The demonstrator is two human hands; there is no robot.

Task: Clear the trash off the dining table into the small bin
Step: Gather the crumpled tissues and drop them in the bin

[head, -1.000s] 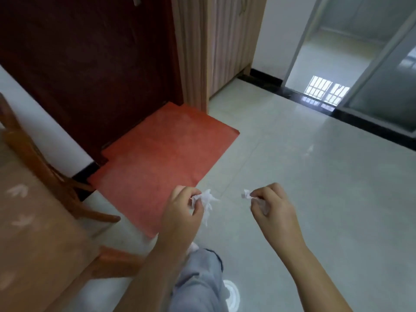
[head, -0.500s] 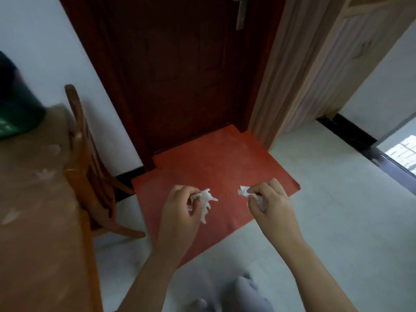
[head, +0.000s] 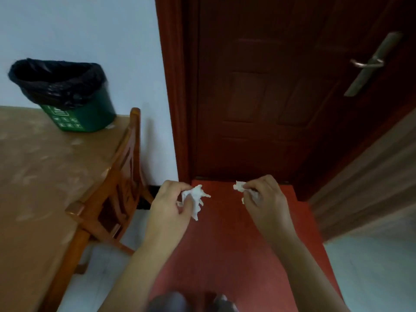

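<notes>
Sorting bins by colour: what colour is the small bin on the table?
Dark green small bin with a black liner, seen in the head view.

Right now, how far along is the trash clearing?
Done: nothing verifiable; the bin's inside isn't visible. In hand: the left hand and right hand each pinch a crumpled tissue, away from the table. Left: dropping both in; pale blurred specks remain on the tabletop.

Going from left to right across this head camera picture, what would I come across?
Small green bin standing on the table → wooden chair → left hand pinching a crumpled tissue → right hand pinching a smaller tissue scrap → metal door handle.
</notes>
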